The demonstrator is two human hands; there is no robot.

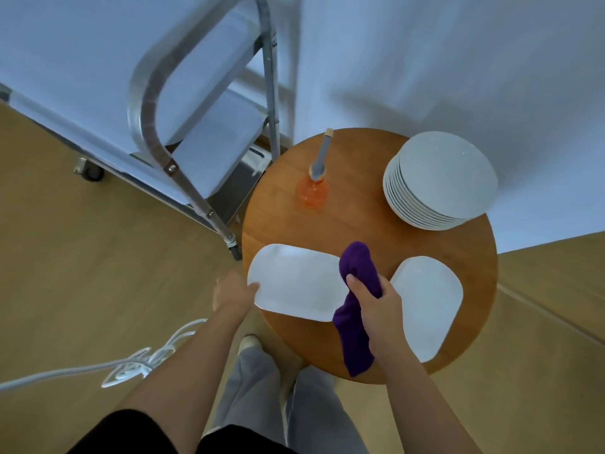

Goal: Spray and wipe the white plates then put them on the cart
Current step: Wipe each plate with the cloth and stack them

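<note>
— Purple cloth (357, 290), bunched in the person's right hand (381, 311), fingers curled tight round it; it hangs just over the right end of the near oblong plate (296, 285). The left hand (234, 291) pinches that plate's left rim, thumb on top, where it juts past the table edge.

— So how far along would one say they are?

— Early, by the look of it. One plate is in hand for wiping, a second oblong plate (429, 306) lies just to the right on the table, and behind it a stack of round plates (440, 181) waits. Whether any of those is already cleaned cannot be told. The orange spray bottle (312, 188) stands alone, mid-table, untouched.

— And the cart?

— The metal cart (203, 132) stands beyond the table's left side; no plates show on the shelves in view, so all the carrying seems still to come.

— The surroundings?

— A round wooden table (366, 224), a pale wood floor (65, 257) with a white cable (140, 362) coiled on it at the person's left, and a plain white wall (458, 60) at the back.
</note>
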